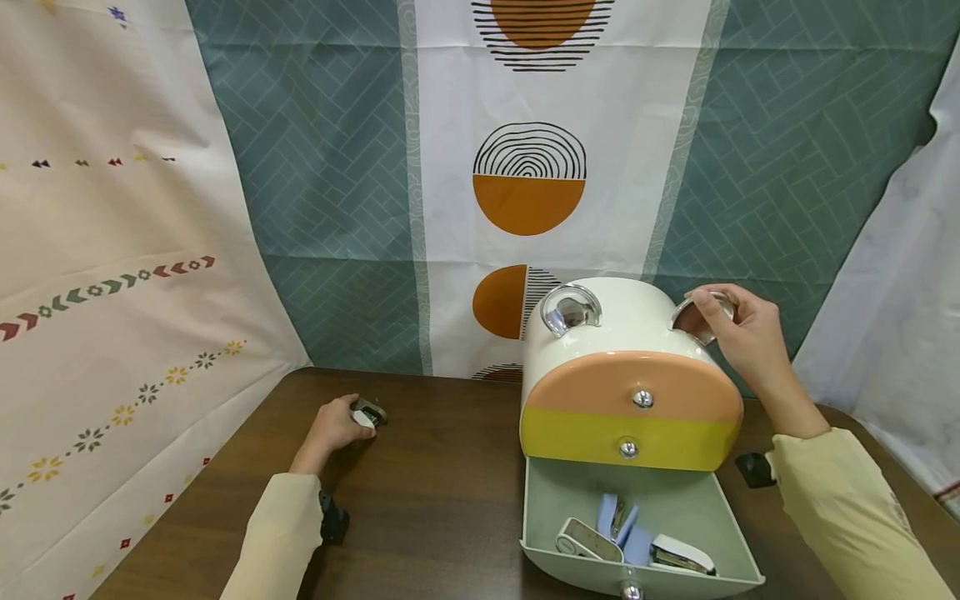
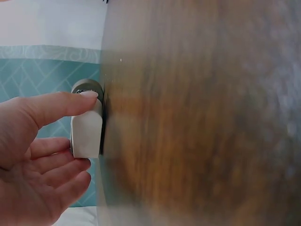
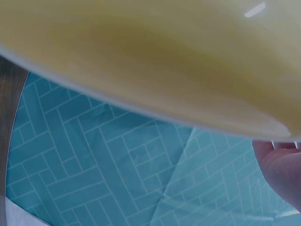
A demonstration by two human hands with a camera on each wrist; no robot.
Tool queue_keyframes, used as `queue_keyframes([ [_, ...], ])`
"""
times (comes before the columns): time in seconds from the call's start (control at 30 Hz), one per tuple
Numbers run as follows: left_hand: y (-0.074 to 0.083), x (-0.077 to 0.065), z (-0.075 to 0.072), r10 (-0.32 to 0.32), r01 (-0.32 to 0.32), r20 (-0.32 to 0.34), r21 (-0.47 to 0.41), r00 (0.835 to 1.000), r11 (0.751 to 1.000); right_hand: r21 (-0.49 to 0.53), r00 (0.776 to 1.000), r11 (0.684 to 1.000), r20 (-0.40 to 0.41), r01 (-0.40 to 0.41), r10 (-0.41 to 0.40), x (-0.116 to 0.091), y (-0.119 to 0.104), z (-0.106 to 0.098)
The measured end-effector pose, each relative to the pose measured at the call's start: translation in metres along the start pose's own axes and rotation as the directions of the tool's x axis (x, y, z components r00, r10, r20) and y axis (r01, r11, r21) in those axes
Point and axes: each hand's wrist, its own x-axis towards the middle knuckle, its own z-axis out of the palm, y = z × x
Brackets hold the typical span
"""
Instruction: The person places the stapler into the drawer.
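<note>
A cream, round-topped drawer box (image 1: 622, 329) stands on the brown table (image 1: 442, 492), with an orange drawer (image 1: 600, 387), a yellow drawer (image 1: 585, 437) and a pale green bottom drawer (image 1: 660, 500) pulled open. My right hand (image 1: 712, 321) grips the right chrome handle (image 1: 693, 321) on top of the box. My left hand (image 1: 348, 421) is far left on the table and pinches a small white and grey stapler (image 1: 367, 412). In the left wrist view my thumb (image 2: 61, 104) lies on the stapler (image 2: 87, 129), at the table's far edge, with the other fingers under it.
The open drawer holds small white staplers (image 1: 588, 540) and light blue pieces (image 1: 637, 546). A second chrome handle (image 1: 570, 308) sits on the box's left. Patterned curtains (image 1: 337, 183) hang close behind and on both sides. The right wrist view shows only the box's blurred underside (image 3: 150, 61) and curtain.
</note>
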Motion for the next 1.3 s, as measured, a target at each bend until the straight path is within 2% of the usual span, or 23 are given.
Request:
queue_keyframes([
  [0.3, 0.002, -0.002, -0.002, 0.003, -0.002, -0.020, 0.031, 1.000, 1.000, 0.024, 1.000, 1.000, 0.006, 0.010, -0.010, 0.001, 0.001, 0.001],
  [0.47, 0.008, -0.008, -0.006, 0.010, -0.009, -0.030, 0.011, 0.999, 1.000, 0.026, 1.000, 1.000, 0.007, 0.012, -0.012, 0.000, 0.000, 0.000],
  [0.77, 0.028, -0.026, -0.017, 0.101, -0.105, -0.129, -0.024, 0.986, 0.994, -0.005, 1.000, 1.000, -0.011, -0.013, 0.013, 0.000, -0.003, 0.002],
  [1.03, 0.061, -0.049, -0.023, 0.199, -0.223, -0.223, -0.087, 0.954, 0.971, 0.007, 1.000, 1.000, 0.002, -0.003, 0.003, 0.002, 0.000, 0.000],
  [1.3, 0.097, -0.071, -0.021, 0.308, -0.364, -0.294, -0.159, 0.905, 0.918, -0.013, 1.000, 1.000, -0.003, -0.013, 0.013, 0.002, 0.001, 0.000],
])
